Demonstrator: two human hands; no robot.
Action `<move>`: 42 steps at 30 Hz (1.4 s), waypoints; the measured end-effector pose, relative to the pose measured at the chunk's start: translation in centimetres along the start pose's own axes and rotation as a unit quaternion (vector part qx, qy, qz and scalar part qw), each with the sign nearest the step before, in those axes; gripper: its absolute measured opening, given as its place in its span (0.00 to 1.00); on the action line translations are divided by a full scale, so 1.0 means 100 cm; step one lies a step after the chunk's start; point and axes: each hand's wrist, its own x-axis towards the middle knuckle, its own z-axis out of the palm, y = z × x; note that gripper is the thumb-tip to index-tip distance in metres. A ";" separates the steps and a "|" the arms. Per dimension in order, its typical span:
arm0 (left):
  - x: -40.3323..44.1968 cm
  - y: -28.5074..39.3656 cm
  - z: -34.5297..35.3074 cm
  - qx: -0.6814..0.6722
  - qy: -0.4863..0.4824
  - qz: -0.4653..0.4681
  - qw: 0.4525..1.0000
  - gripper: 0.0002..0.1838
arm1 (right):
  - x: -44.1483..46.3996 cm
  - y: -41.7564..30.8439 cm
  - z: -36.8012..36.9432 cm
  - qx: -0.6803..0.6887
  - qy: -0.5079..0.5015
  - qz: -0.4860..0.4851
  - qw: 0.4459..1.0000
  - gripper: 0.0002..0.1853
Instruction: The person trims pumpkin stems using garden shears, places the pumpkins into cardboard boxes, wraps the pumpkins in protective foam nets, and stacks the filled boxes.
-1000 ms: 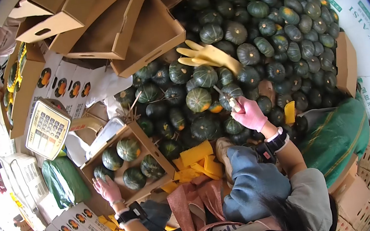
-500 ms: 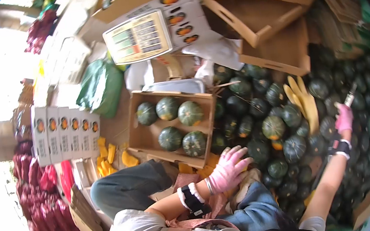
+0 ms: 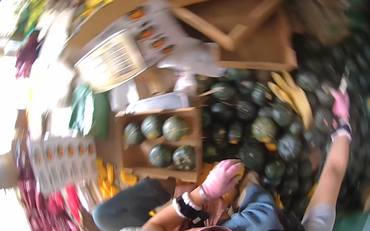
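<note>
My left hand (image 3: 222, 179), in a pink glove, is curled closed over my lap, just below the front corner of a cardboard box (image 3: 159, 172). A bit of yellow shows at its fingers, but what it holds is unclear. Several green squashes (image 3: 176, 128) sit in two rows inside the box. At the right, my right hand (image 3: 341, 105), also pink-gloved, grips a slim pale tool (image 3: 343, 83) that points up; blur hides its exact kind. This hand is over the large pile of dark green squashes (image 3: 290, 146). A yellow rubber glove (image 3: 296, 98) lies on the pile to its left.
Beyond the box is a scale-like panel (image 3: 110, 61) before a printed carton (image 3: 150, 26). Open cardboard trays (image 3: 259, 42) are stacked at the back. A green bag (image 3: 88, 112), folded printed cartons (image 3: 63, 163), yellow pieces (image 3: 107, 178) and red net sacks (image 3: 52, 222) are at the left.
My left hand's spread fingers have curled closed. My right hand still grips the tool and sits slightly higher in view. The view has shifted and turned, with blur.
</note>
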 end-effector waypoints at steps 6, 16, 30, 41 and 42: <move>-0.002 0.001 0.003 0.027 -0.002 -0.018 0.999 0.20 | 0.017 0.010 -0.030 -0.197 0.061 0.097 0.974 0.14; -0.060 -0.051 -0.053 0.081 0.315 -0.174 0.929 0.23 | 0.021 0.010 0.003 -0.247 0.094 0.144 0.954 0.13; -0.117 -0.106 -0.094 0.320 0.006 -0.326 0.890 0.31 | -0.078 -0.018 -0.004 0.159 -0.001 0.064 0.985 0.19; -0.094 -0.074 -0.100 0.298 0.235 -0.276 0.883 0.32 | -0.191 0.030 0.044 0.122 -0.115 0.194 0.967 0.34; -0.089 -0.070 -0.096 0.279 0.265 -0.258 0.886 0.31 | -0.202 0.030 0.052 0.103 -0.118 0.207 0.966 0.34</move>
